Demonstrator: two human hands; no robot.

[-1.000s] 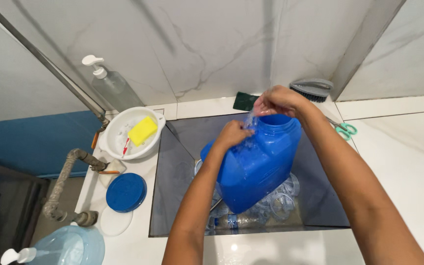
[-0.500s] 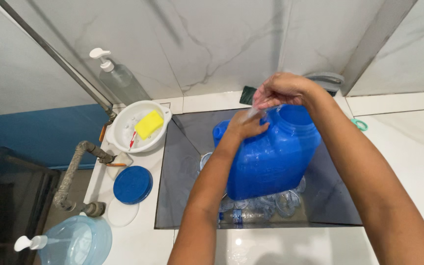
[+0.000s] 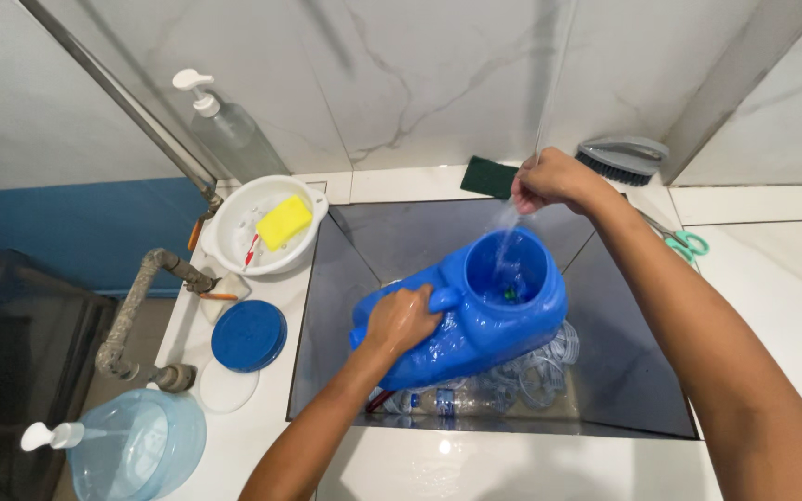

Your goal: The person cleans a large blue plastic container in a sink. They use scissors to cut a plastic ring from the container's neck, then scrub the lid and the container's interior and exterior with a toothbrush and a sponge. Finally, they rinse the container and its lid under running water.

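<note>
— Marble-look tile wraps the whole corner, and the dark sunken sink (image 3: 382, 232) takes up the middle of the white desk (image 3: 772, 278). What sits in it?

— A big blue plastic jug (image 3: 461, 320), tilted on its side over a heap of clear plastic bottles (image 3: 531, 376) at the sink's front edge. Its wide mouth faces up and toward the back wall, probably so the thin stream of water falling there can run in.

— And the hands?

— The left hand (image 3: 403, 318) is closed around the jug's handle, steadying it at that slant. The right hand (image 3: 549, 181) is loosely curled above the mouth, right in the stream; whether it grips anything I cannot tell.

— What's around?

— At the desk's front left corner, a pale blue pump bottle (image 3: 132, 445). Along the left edge, a white bowl (image 3: 234, 237) with a yellow sponge (image 3: 283, 221), a clear soap dispenser (image 3: 229, 130) behind it, and a blue round lid (image 3: 248, 334) nearer the front. At the back edge, a grey scrubbing brush (image 3: 624, 158), a dark green scouring pad (image 3: 489, 176) and green-handled scissors (image 3: 689, 243). The bottles below leave the jug nowhere flat to rest.
</note>
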